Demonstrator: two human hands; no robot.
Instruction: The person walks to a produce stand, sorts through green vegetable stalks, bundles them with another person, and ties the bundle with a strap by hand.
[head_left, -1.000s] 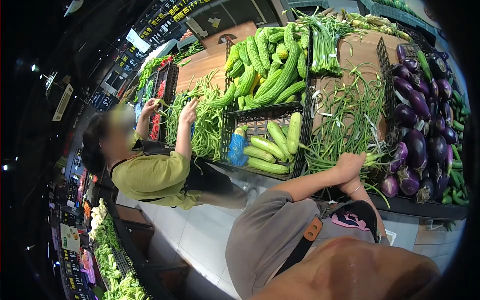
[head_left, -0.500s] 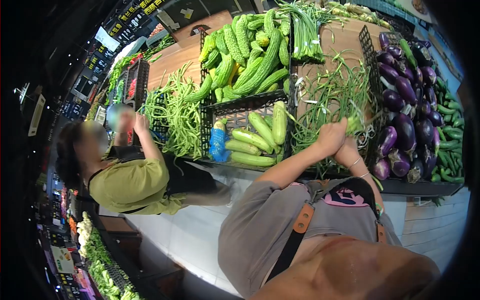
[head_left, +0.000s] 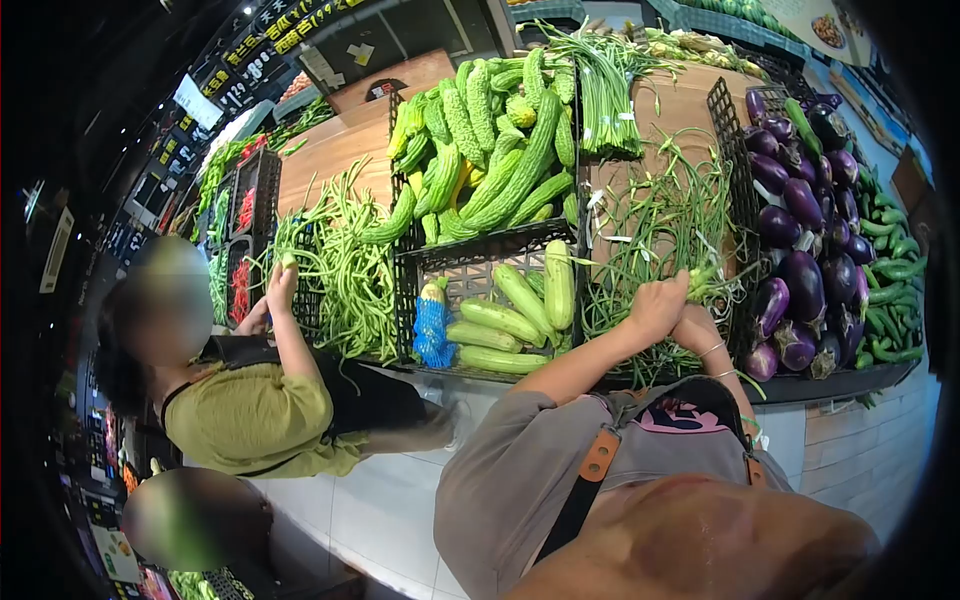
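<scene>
Within one second, the green bunch (head_left: 710,284) had shifted inward over the loose stalks (head_left: 650,220); it remained in handling, not laid down. The left hand (head_left: 657,304) appeared closed around it; the right hand (head_left: 694,328), partly hidden, showed no readable grip.

The bare, fist-curled left hand (head_left: 657,305) sits against the bare right hand (head_left: 694,327), its fingers mostly hidden; outstretched bare forearms (head_left: 583,364) converge.

Viewpoint: wearer's head, above grey shirt (head_left: 515,475)
Facing: forward and down onto the vegetable counter (head_left: 335,162)
Near field: left hand (head_left: 655,305) and right hand (head_left: 697,326), right of centre
Far field: price signs (head_left: 290,38), small, upper left
Frame: very wide, edges bent, dark round the rim
</scene>
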